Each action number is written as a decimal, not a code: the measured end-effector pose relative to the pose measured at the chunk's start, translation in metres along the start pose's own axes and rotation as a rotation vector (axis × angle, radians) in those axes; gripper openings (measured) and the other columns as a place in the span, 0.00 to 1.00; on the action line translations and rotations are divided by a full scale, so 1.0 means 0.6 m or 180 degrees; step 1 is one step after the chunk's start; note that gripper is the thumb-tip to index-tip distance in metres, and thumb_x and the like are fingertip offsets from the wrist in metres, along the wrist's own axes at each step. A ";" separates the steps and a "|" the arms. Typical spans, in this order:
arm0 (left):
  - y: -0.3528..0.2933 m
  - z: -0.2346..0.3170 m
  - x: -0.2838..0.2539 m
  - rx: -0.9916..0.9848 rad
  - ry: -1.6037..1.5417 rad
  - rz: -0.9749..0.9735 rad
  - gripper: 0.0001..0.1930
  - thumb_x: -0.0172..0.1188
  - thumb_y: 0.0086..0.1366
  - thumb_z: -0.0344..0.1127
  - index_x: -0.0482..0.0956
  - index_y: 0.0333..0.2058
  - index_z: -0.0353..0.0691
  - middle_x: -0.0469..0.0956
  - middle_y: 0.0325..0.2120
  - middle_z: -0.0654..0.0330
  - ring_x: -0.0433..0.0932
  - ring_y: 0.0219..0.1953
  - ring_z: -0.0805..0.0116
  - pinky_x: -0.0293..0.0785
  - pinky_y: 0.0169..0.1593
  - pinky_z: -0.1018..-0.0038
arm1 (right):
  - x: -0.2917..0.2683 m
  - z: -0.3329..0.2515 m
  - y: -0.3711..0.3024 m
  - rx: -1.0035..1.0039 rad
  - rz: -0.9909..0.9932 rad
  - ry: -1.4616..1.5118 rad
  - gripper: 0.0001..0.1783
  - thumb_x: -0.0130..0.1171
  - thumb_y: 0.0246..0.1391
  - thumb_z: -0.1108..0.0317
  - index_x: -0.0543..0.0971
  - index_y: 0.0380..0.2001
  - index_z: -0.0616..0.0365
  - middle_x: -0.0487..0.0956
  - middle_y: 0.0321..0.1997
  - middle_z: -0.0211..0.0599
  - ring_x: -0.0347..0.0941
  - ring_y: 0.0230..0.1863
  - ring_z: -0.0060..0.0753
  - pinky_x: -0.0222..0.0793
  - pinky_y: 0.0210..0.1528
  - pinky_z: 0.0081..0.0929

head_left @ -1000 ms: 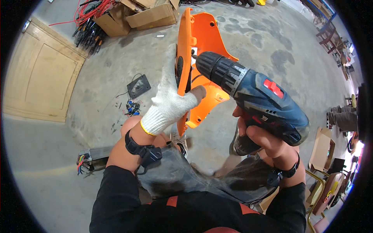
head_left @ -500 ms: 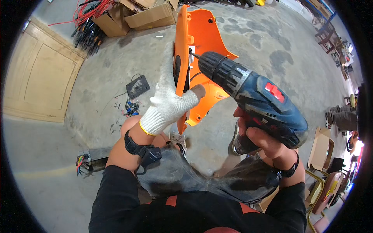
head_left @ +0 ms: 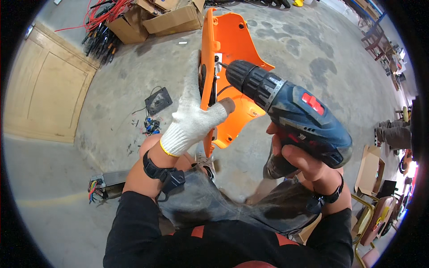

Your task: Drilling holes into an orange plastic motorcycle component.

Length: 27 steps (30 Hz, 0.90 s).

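An orange plastic cover panel [head_left: 232,44] stands upright in front of me. My left hand [head_left: 192,120], in a white knit glove, grips the panel's near edge with the thumb pressed on its orange face. My right hand [head_left: 299,161], bare, is wrapped around the grip of a dark blue cordless drill [head_left: 295,111]. The drill's black chuck points left and up, and its bit touches a white fitting on the panel's edge.
Below the panel lies bare concrete floor with a small black box [head_left: 157,101] and loose coloured wire bits. Cardboard boxes [head_left: 174,18] and red cables [head_left: 100,13] sit at the far side. A wooden door panel [head_left: 44,89] lies left. Chairs [head_left: 380,214] stand at the right.
The drill has shifted slightly down and right in view while its bit stays on the panel's edge. My left hand keeps its hold on the panel.
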<state>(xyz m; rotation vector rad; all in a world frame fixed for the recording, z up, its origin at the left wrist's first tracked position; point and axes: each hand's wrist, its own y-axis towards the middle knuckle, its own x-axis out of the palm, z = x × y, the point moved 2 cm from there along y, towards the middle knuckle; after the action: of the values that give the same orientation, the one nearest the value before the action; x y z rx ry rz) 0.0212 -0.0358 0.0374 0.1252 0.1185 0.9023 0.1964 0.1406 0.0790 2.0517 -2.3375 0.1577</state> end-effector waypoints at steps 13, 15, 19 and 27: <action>0.002 -0.003 -0.001 0.0203 0.0389 -0.0076 0.55 0.68 0.51 0.31 0.39 0.70 0.35 0.64 0.61 0.44 0.69 0.61 0.55 0.69 0.61 0.65 | -0.005 0.011 -0.002 -0.0114 -0.0111 -0.0139 0.30 0.66 0.51 0.64 0.72 0.57 0.59 0.78 0.47 0.37 0.74 0.35 0.25 0.71 0.39 0.26; 0.001 -0.001 0.003 0.0327 0.0539 -0.0008 0.54 0.68 0.52 0.31 0.38 0.70 0.35 0.64 0.61 0.45 0.69 0.61 0.55 0.68 0.62 0.64 | -0.005 0.012 -0.005 -0.0078 -0.0037 -0.0071 0.30 0.66 0.51 0.65 0.72 0.57 0.58 0.78 0.47 0.37 0.74 0.35 0.25 0.71 0.39 0.26; -0.007 0.007 -0.003 0.0275 0.0795 0.0089 0.54 0.67 0.52 0.30 0.38 0.70 0.34 0.64 0.61 0.44 0.69 0.62 0.56 0.68 0.63 0.64 | 0.000 0.003 -0.003 -0.0076 -0.0053 0.0075 0.30 0.66 0.50 0.66 0.72 0.57 0.58 0.78 0.45 0.36 0.75 0.35 0.25 0.71 0.39 0.25; -0.018 0.015 0.000 0.0237 0.1261 0.0108 0.51 0.68 0.51 0.32 0.43 0.68 0.30 0.69 0.57 0.44 0.72 0.59 0.56 0.69 0.62 0.65 | -0.010 -0.007 -0.006 -0.0124 -0.0090 -0.0175 0.26 0.64 0.50 0.63 0.73 0.52 0.61 0.77 0.39 0.34 0.74 0.32 0.25 0.70 0.36 0.26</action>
<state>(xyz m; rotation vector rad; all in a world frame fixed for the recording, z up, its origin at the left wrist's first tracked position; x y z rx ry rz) 0.0310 -0.0428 0.0446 0.0159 0.5198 0.9486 0.2007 0.1467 0.0829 2.0963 -2.3217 0.0551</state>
